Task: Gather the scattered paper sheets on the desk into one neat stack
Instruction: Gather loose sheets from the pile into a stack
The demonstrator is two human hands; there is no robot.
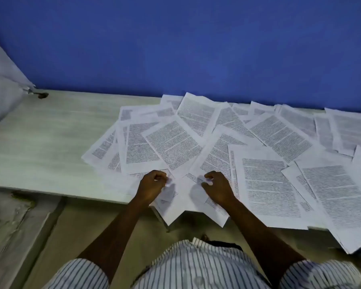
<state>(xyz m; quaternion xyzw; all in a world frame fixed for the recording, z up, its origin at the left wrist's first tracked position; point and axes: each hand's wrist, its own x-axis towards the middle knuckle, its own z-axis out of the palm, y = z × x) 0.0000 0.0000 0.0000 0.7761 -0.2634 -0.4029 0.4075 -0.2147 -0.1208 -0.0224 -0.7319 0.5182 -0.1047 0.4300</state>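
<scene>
Left hand (152, 185) and right hand (218, 187) at 6 o'clock, fingers curled, pinching sheets (181, 197); overhanging pages may slide off desk (40, 142) edge if tugged

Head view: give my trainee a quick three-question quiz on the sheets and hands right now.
1. True or false: the paper sheets already form one neat stack.
2. Which part of the desk is bare? A) the left B) the right C) none
3. Fill in: both the left hand and the right hand rest on sheets at the desk's ____ edge.

Key:
1. False; they lie fanned and overlapping, some overhanging.
2. A.
3. Near; fingers curled, grip unclear.
</scene>
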